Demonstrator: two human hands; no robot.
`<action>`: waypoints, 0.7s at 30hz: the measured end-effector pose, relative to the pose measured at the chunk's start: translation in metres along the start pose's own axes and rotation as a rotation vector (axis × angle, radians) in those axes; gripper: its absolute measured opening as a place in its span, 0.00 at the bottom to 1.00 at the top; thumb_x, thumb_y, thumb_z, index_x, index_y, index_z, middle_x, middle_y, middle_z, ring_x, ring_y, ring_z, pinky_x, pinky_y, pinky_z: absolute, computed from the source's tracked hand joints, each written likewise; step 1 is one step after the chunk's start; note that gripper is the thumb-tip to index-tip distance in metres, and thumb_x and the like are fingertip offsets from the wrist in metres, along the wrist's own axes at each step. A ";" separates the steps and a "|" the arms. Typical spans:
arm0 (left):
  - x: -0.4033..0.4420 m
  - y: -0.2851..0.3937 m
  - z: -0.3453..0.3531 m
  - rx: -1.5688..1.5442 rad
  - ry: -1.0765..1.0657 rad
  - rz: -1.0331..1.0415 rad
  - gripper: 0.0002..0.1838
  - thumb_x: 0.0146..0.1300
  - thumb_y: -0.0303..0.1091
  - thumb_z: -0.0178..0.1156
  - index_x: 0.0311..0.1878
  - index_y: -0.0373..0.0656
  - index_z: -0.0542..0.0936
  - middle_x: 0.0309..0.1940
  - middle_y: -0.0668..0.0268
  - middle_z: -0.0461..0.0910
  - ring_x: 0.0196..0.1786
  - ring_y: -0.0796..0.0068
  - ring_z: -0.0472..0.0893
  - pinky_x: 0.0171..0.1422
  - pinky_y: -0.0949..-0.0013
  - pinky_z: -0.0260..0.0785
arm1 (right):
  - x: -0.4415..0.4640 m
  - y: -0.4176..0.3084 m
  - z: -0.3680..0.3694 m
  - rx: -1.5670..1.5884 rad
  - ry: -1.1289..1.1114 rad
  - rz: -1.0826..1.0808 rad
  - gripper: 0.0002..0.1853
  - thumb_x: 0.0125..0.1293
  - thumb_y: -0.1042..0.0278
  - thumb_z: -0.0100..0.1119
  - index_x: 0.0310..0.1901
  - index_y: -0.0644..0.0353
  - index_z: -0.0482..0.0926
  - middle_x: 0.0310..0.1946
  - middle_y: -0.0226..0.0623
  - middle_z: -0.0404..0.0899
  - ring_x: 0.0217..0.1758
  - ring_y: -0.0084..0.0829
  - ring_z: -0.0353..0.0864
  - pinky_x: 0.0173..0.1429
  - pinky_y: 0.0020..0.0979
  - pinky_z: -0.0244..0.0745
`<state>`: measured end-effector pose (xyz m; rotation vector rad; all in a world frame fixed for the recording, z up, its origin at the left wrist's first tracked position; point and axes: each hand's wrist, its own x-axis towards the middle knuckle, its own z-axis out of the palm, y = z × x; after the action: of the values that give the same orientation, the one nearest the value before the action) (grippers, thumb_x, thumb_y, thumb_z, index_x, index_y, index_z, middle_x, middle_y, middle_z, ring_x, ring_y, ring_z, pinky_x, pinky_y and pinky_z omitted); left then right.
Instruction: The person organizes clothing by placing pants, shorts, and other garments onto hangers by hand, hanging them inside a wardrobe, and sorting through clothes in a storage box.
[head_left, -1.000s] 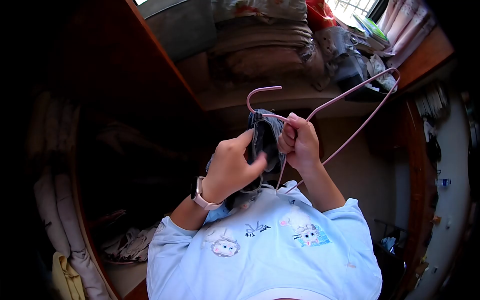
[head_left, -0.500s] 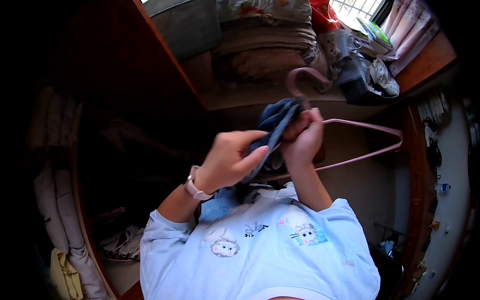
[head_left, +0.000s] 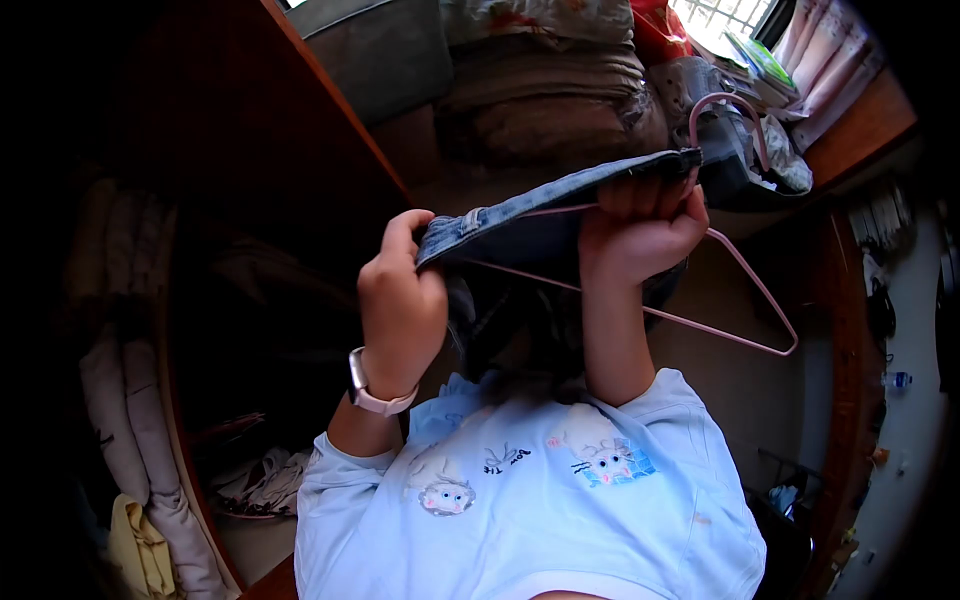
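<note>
A pair of blue denim jeans (head_left: pixel 560 195) is stretched by its waistband between my hands. At the left end of the waistband, my left hand (head_left: pixel 402 300) has its fingers closed on the denim and wears a watch. My right hand (head_left: pixel 645 228) is closed around the pink hanger (head_left: pixel 745 335) near its hook, with its fingers partly hidden behind the waistband's right end. The hanger's left part passes inside the jeans, and its right corner sticks out past my right wrist. The hook points up.
Stacked folded bedding (head_left: pixel 550 85) lies on a shelf ahead. A dark box (head_left: pixel 740 165) and books (head_left: pixel 765 70) stand near the window at upper right. A brown wooden panel (head_left: pixel 330 90) slants at upper left. Folded light cloth (head_left: pixel 145 420) and a yellow cloth (head_left: pixel 140 545) are at left.
The bunched jeans have been spread open along the waistband. My left hand has moved left and taken hold of the denim. My right hand and the hanger have shifted up and right, and the hanger has turned.
</note>
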<state>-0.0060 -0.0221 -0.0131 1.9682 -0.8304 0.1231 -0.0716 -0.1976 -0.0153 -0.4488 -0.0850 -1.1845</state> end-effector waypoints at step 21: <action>0.031 -0.043 0.017 0.341 -0.072 0.725 0.18 0.42 0.25 0.64 0.37 0.36 0.68 0.21 0.58 0.70 0.22 0.58 0.74 0.25 0.64 0.67 | -0.002 0.005 0.008 0.243 -0.316 0.520 0.11 0.65 0.62 0.41 0.39 0.60 0.68 0.28 0.34 0.72 0.34 0.29 0.75 0.44 0.27 0.70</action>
<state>0.0391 -0.0380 -0.0418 1.8886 -1.6270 0.6543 -0.0667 -0.1917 -0.0097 -0.4073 -0.3599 -0.5768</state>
